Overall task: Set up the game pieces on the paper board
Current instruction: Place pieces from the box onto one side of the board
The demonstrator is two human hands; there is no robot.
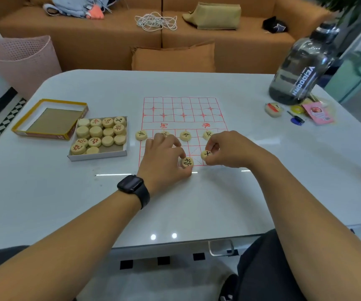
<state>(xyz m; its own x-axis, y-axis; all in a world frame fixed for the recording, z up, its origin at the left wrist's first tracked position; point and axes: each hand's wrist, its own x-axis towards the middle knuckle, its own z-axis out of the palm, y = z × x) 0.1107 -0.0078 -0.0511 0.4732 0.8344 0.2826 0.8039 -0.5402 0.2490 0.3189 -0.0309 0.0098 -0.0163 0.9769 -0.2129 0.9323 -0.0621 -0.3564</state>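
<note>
Two bare hands over a thin paper board (181, 109) w/ red grid, table centre. L hand (164, 161) pinches a round pale wooden disc (187, 162) at board's 6 o'clock edge; R hand (227, 148) pinches another (206, 154) just at its 2 o'clock. Best: seat each flat on a line crossing, w/o dragging the paper. Box (98, 154) of smooth discs at 9 o'clock.

Round wooden pieces (185, 136) on gridded paper board (180, 109)

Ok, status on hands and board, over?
Left hand pinches round wooden piece; right hand pinches another. Both at red-lined paper board near edge. Nothing obstructing.
</note>
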